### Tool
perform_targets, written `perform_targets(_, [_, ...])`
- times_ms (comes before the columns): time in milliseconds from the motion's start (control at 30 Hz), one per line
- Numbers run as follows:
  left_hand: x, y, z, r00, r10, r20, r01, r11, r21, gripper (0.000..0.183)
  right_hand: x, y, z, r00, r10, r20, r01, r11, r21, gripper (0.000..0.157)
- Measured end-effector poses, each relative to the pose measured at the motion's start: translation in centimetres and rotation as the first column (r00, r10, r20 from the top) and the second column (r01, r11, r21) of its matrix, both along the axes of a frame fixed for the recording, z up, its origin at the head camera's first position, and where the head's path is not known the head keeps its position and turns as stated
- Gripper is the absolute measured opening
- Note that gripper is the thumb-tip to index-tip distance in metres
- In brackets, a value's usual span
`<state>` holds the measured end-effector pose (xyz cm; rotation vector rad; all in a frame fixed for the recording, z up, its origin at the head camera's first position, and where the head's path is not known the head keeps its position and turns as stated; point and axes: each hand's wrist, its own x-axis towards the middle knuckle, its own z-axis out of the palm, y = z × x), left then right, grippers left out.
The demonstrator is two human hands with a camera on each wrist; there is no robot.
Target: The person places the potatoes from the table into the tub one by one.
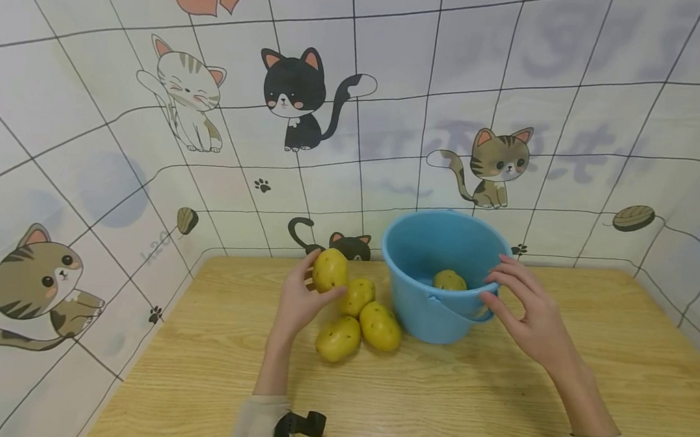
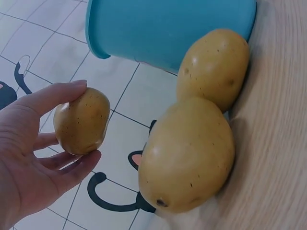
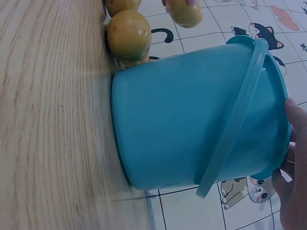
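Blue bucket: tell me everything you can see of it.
The blue bucket is smooth, plastic-looking and open-topped, narrowing downward from a wide rim. Its handle hangs down on the near side. It stands upright on the wood-grained table, the right hand holding its rim. At least one potato lies inside. Whether a potato beside it touches it is unclear.

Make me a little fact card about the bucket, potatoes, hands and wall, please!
Bucket: blue bucket, upright on the wooden table
Handle: blue handle, hanging below the rim
In the bucket: one potato shows
On the table: three potatoes, left of the bucket
Left hand: holds another potato up off the table
Right hand: holds the bucket's rim
Wall: line grid with cartoon cats
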<state>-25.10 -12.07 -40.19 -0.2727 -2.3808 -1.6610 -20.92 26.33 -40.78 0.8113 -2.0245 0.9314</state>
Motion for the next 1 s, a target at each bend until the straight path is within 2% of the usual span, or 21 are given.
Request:
perform_targets(300, [1.0,1.9,1.6,0.995,-0.013,-0.094,0.015,1.000,0.017,0.089,-0.2,-0.3,0.1,0.999,0.003,-0.046,-0.003,1.000,-0.001,0.047])
perform_targets(567, [1.6,3.6,2.3,0.985,-0.027,-0.173,0.037,0.998,0.052,0.088,-0.2,-0.6,0.1,0.998,0.009,-0.056,-0.010,1.000,-0.005,0.047])
perform_targets(1000, [2.4,5.6,3.0,0.947,-0.044,-0.319,0.078,0.993,0.093,0.086,-0.2,-0.7,0.0,0.998,0.001,-0.068,-0.001,1.000,-0.003,0.048])
